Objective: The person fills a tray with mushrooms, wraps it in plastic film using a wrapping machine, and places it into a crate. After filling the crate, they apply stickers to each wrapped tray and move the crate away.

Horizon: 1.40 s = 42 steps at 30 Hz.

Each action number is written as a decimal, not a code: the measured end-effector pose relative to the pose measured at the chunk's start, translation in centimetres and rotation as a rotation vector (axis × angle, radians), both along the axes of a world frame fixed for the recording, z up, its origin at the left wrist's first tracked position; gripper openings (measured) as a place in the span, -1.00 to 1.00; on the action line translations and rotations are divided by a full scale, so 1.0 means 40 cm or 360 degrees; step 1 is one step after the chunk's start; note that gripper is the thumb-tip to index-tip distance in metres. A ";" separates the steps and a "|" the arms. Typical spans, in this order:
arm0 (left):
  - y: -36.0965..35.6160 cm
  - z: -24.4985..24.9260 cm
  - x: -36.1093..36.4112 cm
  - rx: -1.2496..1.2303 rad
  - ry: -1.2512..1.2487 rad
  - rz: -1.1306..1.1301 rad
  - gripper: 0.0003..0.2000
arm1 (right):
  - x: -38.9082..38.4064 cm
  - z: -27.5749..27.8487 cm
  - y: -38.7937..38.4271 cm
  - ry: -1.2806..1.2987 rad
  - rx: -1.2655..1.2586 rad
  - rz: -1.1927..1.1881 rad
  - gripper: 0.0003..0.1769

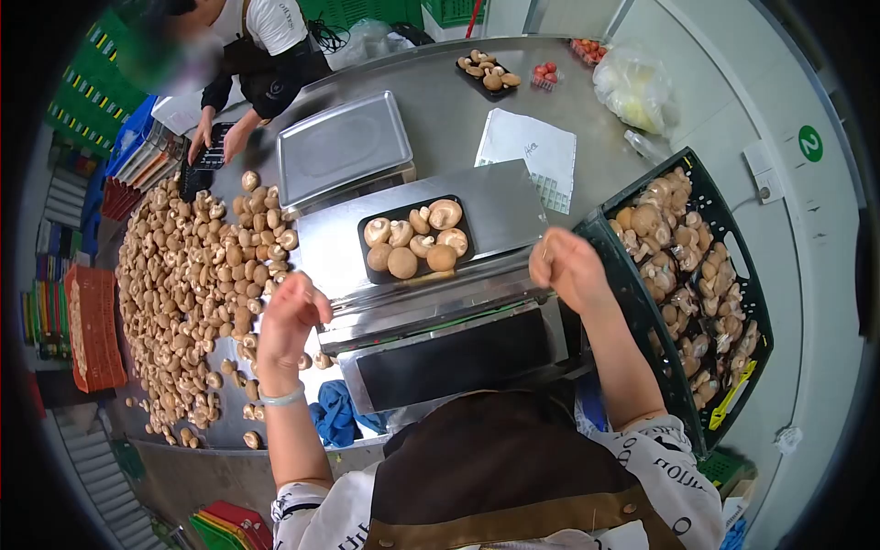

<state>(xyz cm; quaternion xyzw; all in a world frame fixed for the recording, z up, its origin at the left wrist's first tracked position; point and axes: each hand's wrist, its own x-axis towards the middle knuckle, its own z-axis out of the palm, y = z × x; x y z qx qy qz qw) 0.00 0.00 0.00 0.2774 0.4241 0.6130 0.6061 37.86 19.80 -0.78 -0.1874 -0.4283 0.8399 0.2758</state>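
In front of me a black tray [417, 273] of mushrooms [401, 263] rests on a steel machine [321, 243] with a dark flat panel [463, 360] along its near side. My left hand [291, 316] is raised left of the machine's near edge, its fingers curled together. Across from it, my right hand [566, 264] is held at the machine's right end, thumb and fingers pinched. Anything thin or clear in either pinch is not distinguishable. Both hands are apart from the tray.
Loose mushrooms [183, 302] cover the table's left side. A dark green crate [600, 240] of bagged mushrooms stands right. Behind the machine are a scale's metal platform [344, 147], paper [527, 151] and another mushroom tray [472, 77]. A co-worker's hands [240, 136] hold black trays. Blue cloth [335, 412] lies near.
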 end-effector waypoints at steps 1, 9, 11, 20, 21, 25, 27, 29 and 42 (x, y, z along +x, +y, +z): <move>0.025 0.036 0.005 0.0143 0.0089 0.0179 -0.72 | -0.029 0.022 0.012 0.0267 0.0010 -0.0113 -0.74; 0.362 -0.319 -0.062 0.0234 0.1706 0.0572 -0.87 | -0.376 -0.217 0.243 -0.0977 0.1333 -0.0590 -0.84; 0.358 -0.305 0.006 -0.0140 0.1700 0.0430 -0.87 | -0.393 -0.280 0.256 -0.1349 0.1511 -0.0308 -0.81; 0.221 -0.227 0.052 -0.0556 0.1069 -0.0141 -0.74 | -0.275 -0.250 0.131 -0.1242 0.1286 0.0256 -0.58; 0.192 -0.218 0.061 -0.0626 0.1094 -0.0176 -0.68 | -0.259 -0.251 0.110 -0.1242 0.1369 0.0271 -0.57; 0.133 -0.236 0.089 -0.0322 0.1354 0.0087 -0.67 | -0.231 -0.233 0.036 -0.1017 0.1747 -0.0146 -0.54; 0.126 -0.191 0.111 -0.0264 0.1634 0.0202 -0.68 | -0.225 -0.188 0.007 -0.1116 0.1494 -0.0061 -0.53; 0.109 -0.117 0.154 -0.0132 0.1584 0.0442 -0.72 | -0.208 -0.139 -0.013 -0.1000 0.1410 -0.0169 -0.55; -0.149 -0.217 0.331 -0.0703 0.1485 0.0096 -0.60 | -0.019 -0.151 -0.256 -0.1498 0.0928 0.0221 -0.37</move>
